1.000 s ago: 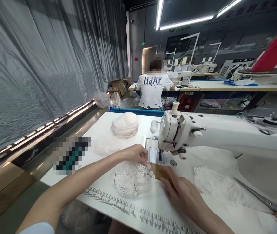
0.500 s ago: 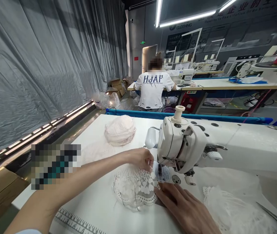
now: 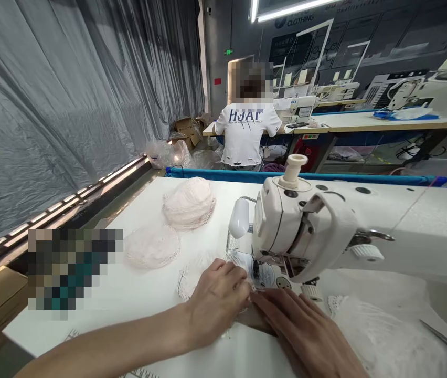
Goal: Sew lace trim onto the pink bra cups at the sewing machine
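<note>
My left hand is closed with curled fingers on the edge of a white lace piece, just in front of the sewing machine's needle area. Most of that piece is hidden under the hand. My right hand lies low beside it, its thumb and fingertips closed at the lace edge, almost touching my left fingertips. The white sewing machine stands right behind both hands, its presser foot close to the fingertips.
A stack of pale lace pieces and a flatter lace piece lie on the white table. More white lace and a pointed metal tool are at the right. Ahead, a person sits at another machine.
My left hand has come down and toward me from beside the needle to the lace edge by my right hand, covering more of the lace. My right hand has stayed nearly in place.
</note>
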A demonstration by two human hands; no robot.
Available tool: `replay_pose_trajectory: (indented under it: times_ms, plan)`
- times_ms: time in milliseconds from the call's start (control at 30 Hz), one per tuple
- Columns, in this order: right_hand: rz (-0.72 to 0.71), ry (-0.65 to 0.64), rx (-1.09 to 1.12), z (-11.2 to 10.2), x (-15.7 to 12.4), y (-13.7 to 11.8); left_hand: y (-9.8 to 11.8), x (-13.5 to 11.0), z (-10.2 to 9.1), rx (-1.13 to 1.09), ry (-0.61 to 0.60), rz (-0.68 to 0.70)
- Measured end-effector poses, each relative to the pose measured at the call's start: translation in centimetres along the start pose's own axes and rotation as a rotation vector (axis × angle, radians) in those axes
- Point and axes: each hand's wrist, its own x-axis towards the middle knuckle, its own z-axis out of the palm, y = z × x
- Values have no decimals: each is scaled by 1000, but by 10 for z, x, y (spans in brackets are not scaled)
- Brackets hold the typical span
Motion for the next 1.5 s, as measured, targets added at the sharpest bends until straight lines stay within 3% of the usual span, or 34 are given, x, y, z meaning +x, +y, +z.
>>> replay_pose_trajectory:
  times_ms: [167, 467, 700, 933, 1300, 1500]
  plan:
    - [-30, 6, -8, -11, -4, 1, -4, 2, -1, 9, -48, -39]
    - [-35, -49, -4, 3, -18, 3, -1, 0, 3, 164, -6, 37]
    - [-104, -101, -54, 4, -21, 5, -1, 0, 3, 187, -3, 48]
    - [-82, -135, -66, 3, -20, 3, -1, 4, 1, 193, -18, 23]
    - [-32, -76, -39, -3, -12, -4, -6, 8, 1, 231, -59, 74]
    - [-38, -34, -90, -7, -7, -6, -18, 14, 4, 123, -57, 93]
